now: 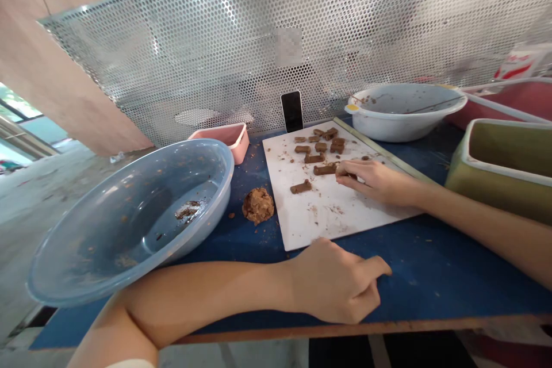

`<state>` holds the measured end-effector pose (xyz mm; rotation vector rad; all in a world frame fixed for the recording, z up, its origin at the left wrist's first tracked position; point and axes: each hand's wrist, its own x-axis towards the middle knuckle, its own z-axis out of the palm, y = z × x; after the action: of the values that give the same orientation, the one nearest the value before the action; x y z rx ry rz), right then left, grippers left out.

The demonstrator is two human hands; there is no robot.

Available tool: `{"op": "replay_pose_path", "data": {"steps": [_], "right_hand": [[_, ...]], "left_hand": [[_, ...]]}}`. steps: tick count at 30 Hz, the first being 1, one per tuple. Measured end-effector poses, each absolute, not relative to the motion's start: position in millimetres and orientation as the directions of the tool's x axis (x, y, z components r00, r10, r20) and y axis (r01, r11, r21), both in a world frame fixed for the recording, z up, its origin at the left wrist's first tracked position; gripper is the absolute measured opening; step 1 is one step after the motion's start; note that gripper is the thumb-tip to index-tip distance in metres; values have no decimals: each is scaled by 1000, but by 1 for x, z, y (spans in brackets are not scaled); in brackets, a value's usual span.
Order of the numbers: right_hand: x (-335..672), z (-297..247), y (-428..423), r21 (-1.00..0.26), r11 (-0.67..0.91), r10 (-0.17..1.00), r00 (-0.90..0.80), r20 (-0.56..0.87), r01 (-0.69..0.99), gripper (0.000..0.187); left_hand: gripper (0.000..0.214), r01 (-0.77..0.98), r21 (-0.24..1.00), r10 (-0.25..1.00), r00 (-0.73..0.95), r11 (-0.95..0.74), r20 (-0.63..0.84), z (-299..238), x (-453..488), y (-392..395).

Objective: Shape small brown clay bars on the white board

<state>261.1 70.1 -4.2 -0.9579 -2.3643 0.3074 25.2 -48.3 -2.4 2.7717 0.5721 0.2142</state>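
- Brown, clay-like short rolls point(314, 158) lie on a white board point(297, 227), most grouped toward its far side.
- The right hand point(379, 183) is over the board, its fingers narrow and at the right end of one roll; a dark brown bit shows beneath them, but I cannot tell whether it is gripped.
- The left hand point(334, 282) is in front of the board, near the edge of the blue tabletop point(435, 276); its fingers curl inward, and I cannot tell if they hold anything.
- A rough brown lump point(257, 206) sits just beside the board's left edge.
- Further left stands a translucent blue basin point(129, 213) with brown residue inside; a pink tub point(240, 145) is behind it.
- A phone point(293, 111) stands upright at the board's far edge.
- To the right are a white basin point(388, 126) and an olive-green container point(495, 187).
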Motion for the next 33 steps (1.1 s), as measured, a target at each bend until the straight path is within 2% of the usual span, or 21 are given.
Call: {"op": "replay_pose_path", "data": {"steps": [6, 16, 25, 30, 33], "right_hand": [[263, -5, 70, -375, 720, 693, -622, 364, 583, 39], [262, -7, 72, -419, 750, 661, -611, 436, 513, 19], [263, -4, 71, -368, 757, 653, -643, 400, 539, 34], [263, -6, 73, -391, 745, 668, -603, 437, 541, 20], [264, -8, 73, -390, 746, 666, -597, 448, 540, 19]], "left_hand": [[27, 359, 320, 409, 907, -877, 103, -3, 25, -49], [29, 375, 305, 415, 906, -875, 79, -3, 25, -49], [27, 357, 308, 404, 909, -882, 104, -5, 24, -49], [27, 364, 306, 411, 905, -880, 107, -5, 25, -49], [28, 363, 306, 410, 906, -880, 103, -5, 25, -49]]}}
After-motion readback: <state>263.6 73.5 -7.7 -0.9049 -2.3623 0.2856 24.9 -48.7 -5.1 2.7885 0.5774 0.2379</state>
